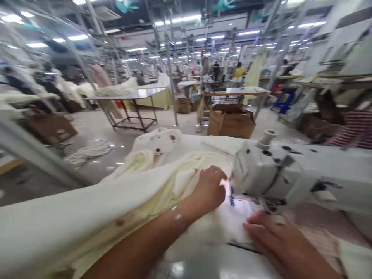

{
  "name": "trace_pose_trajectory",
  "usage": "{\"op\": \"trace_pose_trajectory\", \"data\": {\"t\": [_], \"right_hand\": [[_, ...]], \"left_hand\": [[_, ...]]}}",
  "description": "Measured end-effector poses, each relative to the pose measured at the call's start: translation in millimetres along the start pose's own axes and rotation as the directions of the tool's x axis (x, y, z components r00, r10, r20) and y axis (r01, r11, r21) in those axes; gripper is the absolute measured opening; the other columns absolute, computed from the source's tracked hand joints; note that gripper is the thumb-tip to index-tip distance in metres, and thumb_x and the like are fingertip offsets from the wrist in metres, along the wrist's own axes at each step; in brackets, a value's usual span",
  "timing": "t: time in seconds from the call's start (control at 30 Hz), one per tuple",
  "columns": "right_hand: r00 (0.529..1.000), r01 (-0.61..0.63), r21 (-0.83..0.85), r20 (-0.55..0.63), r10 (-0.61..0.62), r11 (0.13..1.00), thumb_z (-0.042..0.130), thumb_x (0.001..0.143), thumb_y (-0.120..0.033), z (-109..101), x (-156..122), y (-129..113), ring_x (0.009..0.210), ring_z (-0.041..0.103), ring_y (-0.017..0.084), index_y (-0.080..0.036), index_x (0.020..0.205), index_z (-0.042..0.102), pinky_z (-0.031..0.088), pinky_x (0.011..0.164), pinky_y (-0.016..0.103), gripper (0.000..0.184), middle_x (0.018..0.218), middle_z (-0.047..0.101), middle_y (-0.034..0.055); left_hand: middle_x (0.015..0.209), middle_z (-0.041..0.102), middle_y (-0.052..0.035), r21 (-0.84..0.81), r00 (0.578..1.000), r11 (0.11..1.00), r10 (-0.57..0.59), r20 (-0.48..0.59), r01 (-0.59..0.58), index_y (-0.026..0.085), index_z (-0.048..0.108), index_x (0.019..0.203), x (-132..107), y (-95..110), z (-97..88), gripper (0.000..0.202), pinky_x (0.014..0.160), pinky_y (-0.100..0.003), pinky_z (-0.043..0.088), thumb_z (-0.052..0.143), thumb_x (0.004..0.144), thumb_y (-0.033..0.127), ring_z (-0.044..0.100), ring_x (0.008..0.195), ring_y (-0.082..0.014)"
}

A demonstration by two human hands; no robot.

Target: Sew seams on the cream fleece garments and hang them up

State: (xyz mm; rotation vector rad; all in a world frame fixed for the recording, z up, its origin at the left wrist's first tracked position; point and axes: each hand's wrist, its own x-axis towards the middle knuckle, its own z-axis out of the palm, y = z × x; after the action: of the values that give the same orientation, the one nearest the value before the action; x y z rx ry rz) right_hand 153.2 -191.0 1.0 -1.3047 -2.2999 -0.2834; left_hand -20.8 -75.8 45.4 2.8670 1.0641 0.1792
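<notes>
Pale cream fabric (151, 182) lies bunched across the white sewing table (203, 263). My left hand (210, 190) rests flat on the cloth just left of the head of the grey-white sewing machine (279, 174), fingers stretched toward the lit needle area. My right hand (279, 240) lies flat on the cloth in front of the machine head, fingers spread and pointing left. The needle itself is hidden by glare and blur.
A brown cardboard box (231, 120) stands on the floor beyond the table. Metal-legged work tables (130, 97) and more cloth piles fill the hall. Cream fabric (87, 153) lies on the floor at left. A person's striped sleeve (354, 128) shows at the right edge.
</notes>
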Motion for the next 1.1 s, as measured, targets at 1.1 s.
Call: {"op": "trace_pose_trajectory", "data": {"t": [1.1], "right_hand": [[0.998,0.057,0.085,0.009,-0.058,0.995,0.046,0.086,-0.01,16.5,1.2,-18.4,0.065,0.047,0.014,-0.015,0.079,0.06,0.031,0.064,0.029,0.017,0.068,0.058,0.0023]], "left_hand": [[0.092,0.059,-0.0009,-0.104,0.936,0.935,0.322,-0.144,-0.338,0.019,0.056,0.083,-64.1,2.3,48.9,0.005,0.075,-0.035,0.041,0.052,0.085,0.017,0.05,0.081,-0.0184]]}}
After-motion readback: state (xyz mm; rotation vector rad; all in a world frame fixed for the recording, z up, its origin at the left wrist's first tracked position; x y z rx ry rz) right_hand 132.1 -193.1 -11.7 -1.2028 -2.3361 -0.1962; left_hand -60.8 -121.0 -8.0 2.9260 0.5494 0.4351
